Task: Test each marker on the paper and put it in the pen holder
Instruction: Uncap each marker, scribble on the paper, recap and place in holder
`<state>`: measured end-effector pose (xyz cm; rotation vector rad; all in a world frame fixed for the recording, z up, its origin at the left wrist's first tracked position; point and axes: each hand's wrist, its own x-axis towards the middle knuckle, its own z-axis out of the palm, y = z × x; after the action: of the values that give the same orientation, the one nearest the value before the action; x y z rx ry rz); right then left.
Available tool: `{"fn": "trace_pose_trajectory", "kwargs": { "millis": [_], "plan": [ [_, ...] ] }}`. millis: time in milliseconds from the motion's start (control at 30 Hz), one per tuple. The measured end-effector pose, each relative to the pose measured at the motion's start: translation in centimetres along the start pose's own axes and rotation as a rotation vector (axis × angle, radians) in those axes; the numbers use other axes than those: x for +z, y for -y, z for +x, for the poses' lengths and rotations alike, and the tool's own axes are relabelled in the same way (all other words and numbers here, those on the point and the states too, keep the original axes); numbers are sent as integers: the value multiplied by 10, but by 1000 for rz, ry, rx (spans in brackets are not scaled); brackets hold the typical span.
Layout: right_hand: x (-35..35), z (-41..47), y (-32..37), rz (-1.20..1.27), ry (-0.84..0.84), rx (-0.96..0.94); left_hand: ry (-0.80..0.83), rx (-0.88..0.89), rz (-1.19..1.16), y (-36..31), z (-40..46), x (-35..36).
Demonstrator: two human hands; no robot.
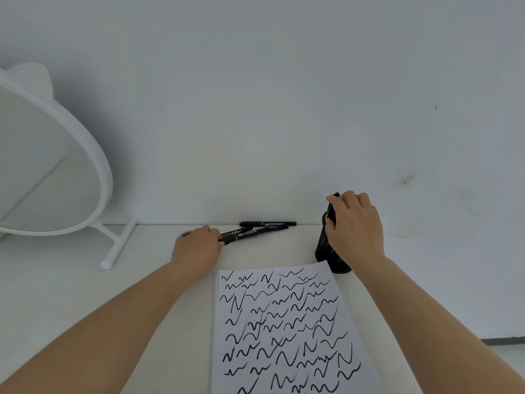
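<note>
A white sheet of paper (284, 331) covered in black squiggles lies on the table in front of me. A black pen holder (326, 251) stands past its far right corner. My right hand (355, 226) is over the holder and grips a black marker (331, 207) that points down into it. Three black markers lie near the wall: one along the table's back edge (268, 224) and two crossed ones (255, 233). My left hand (199, 245) pinches the near end of the crossed pair.
A round white-framed mirror (51, 166) on a stand leans at the far left. The white wall rises right behind the table's back edge. A small round object (181, 236) peeks out behind my left hand.
</note>
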<state>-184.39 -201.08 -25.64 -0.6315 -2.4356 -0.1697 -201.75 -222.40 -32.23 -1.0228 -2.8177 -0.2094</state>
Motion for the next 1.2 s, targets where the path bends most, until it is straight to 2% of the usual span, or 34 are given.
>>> {"fn": "trace_pose_trajectory", "kwargs": {
  "millis": [167, 267, 300, 333, 433, 467, 567, 633, 800, 933, 1067, 1133, 1200],
  "plan": [
    [-15, -1, 4, -43, -18, -24, -37, -15, -117, -7, -15, -22],
    [-30, -13, 19, 97, -140, -55, -55, -11, -219, -18, -28, -40],
    [-35, -20, 25, 205, -111, -47, -50, -11, -294, -23, -34, -45],
    [-39, -28, 31, 342, -17, -15, -37, -10, -389, -28, -40, -51],
    [-45, -63, 48, 725, 415, 149, 18, -7, -691, -51, -67, -65],
    [-46, -77, 53, 863, 476, 221, 41, 14, -758, -59, -78, -67],
    [-52, -108, 60, 1225, 380, 472, 114, 147, -768, -76, -116, -68],
    [-61, -122, 60, 1384, 320, 580, 159, 211, -726, -84, -138, -68],
    [-81, -152, 63, 1481, 368, 589, 251, 285, -645, -99, -173, -73],
    [-83, -166, 69, 1428, 267, 696, 58, 291, -411, -110, -192, -69],
    [-83, -154, 34, 1429, -36, 1062, -163, 315, -193, -106, -212, -60],
    [-88, -153, 11, 1371, -137, 1037, -205, 268, -252, -94, -220, -57],
    [-87, -162, 10, 1271, -79, 896, -187, 193, -364, -80, -217, -51]
  ]
}}
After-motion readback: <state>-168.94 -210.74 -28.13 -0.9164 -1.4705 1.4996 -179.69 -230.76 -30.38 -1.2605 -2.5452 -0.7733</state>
